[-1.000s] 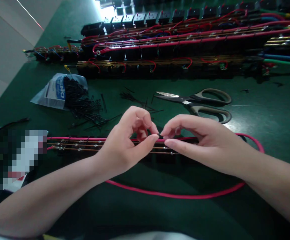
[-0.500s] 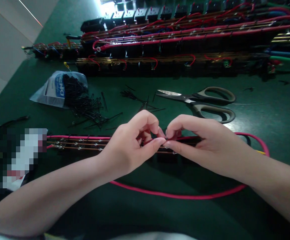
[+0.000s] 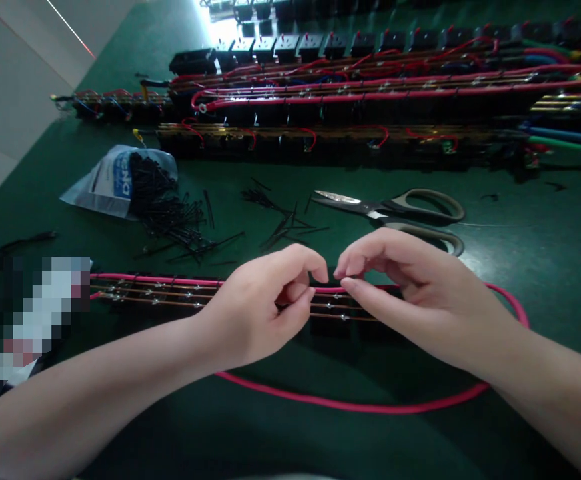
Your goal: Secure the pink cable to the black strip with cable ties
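Note:
My left hand [image 3: 275,303] is above a long black strip with copper bars [image 3: 170,293], its fingers curled and the thumb close to them. Facing it, my right hand [image 3: 415,283] has thumb and forefinger pinched together just over the same strip. Whatever lies in either hand is hidden or too small to make out. A red cable [image 3: 360,405] runs along the strip's far side, bends round at the right and sweeps back in front of it. Both hands cover parts of the strip.
Scissors with grey-black handles [image 3: 390,207] lie partly spread beyond my right hand. A plastic bag [image 3: 103,183] spills black cable ties [image 3: 180,220] on the green table [image 3: 290,440]. More loose ties [image 3: 285,220] lie nearby. Several wired strips [image 3: 320,93] line the back.
My hands have drawn apart; their fingertips met over the strip before, and a gap now shows between them. The whole view has shifted slightly, so the back strips appear lower.

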`<state>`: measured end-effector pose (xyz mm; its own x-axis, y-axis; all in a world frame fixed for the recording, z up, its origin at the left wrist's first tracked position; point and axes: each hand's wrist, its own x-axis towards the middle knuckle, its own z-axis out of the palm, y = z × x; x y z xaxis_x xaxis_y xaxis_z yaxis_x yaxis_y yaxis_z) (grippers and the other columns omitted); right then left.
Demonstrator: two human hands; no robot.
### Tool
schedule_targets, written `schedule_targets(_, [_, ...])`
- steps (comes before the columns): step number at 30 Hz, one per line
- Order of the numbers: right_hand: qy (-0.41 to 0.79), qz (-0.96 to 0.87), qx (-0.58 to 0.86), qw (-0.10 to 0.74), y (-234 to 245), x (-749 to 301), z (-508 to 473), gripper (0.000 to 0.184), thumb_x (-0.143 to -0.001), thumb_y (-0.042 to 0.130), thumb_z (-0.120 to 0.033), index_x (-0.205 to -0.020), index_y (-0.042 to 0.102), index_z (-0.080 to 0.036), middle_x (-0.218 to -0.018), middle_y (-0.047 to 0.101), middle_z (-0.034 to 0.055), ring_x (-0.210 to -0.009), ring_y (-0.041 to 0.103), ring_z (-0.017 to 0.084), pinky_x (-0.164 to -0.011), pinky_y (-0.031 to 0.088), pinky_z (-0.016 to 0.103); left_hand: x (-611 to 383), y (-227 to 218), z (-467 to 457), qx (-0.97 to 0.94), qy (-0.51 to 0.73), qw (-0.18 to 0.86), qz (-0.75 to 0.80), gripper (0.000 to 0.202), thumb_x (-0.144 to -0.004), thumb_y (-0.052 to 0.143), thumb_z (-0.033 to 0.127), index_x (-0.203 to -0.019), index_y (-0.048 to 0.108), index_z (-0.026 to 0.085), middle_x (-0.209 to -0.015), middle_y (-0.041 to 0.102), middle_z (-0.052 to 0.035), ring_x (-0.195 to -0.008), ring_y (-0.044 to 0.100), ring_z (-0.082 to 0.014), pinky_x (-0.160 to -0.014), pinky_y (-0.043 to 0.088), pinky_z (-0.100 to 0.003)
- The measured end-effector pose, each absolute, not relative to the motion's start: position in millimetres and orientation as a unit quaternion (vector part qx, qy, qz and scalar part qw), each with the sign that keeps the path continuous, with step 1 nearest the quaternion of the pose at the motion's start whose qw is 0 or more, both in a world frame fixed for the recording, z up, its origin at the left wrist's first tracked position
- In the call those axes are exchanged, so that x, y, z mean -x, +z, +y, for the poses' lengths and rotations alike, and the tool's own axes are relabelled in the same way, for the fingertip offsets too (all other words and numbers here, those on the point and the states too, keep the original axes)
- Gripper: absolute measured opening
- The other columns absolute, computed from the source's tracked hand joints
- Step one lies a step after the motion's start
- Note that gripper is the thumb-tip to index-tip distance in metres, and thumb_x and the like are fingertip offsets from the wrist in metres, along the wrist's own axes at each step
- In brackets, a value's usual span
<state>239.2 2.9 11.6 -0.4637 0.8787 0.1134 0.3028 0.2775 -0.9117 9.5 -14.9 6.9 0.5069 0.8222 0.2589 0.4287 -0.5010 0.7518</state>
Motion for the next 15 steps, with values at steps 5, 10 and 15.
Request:
schedule_targets(5, [0.444, -0.733, 0.416, 0.304, 14.9, -239.0, 3.2, 0.003, -0.090, 0.066, -0.028, -0.089, 0.067, -0.026, -0.085, 0.074, 0.0028, -0.076, 0.071, 0.021, -0.066, 0.061, 0.034, -12.2, 3.1, -17.5, -0.892, 0.291, 0.179, 0.297, 0.018, -0.104, 0.050, 0.011, -0.104, 0.066, 0.018, -0.073, 0.068, 0.0028, -0.063, 0.060, -0.0125, -0.065, 0.042, -0.027])
schedule_targets(10, [0.439, -0.723, 0.431, 0.314, 15.2, -237.2, 4.0, 0.003, -0.088, 0.065, -0.028, -0.086, 0.065, -0.026, -0.090, 0.078, 0.0037, -0.082, 0.075, 0.023, -0.069, 0.062, 0.035, -14.1, 1.8, -19.0, -0.911, 0.263, 0.135, 0.287, 0.023, -0.107, 0.047, 0.014, -0.101, 0.070, 0.017, -0.075, 0.071, 0.0003, -0.065, 0.061, -0.0144, -0.065, 0.042, -0.031])
schedule_targets(15, [0.418, -0.737, 0.419, 0.326, 17.4, -236.0, 0.6, 0.004, -0.090, 0.064, -0.024, -0.087, 0.065, -0.027, -0.085, 0.076, 0.0011, -0.075, 0.074, 0.021, -0.066, 0.061, 0.035, -12.9, -0.4, -19.1, -0.917, 0.245, 0.073, 0.305, 0.015, -0.107, 0.057, 0.023, -0.101, 0.070, 0.020, -0.098, 0.077, -0.0035, -0.089, 0.067, -0.0187, -0.082, 0.050, -0.033])
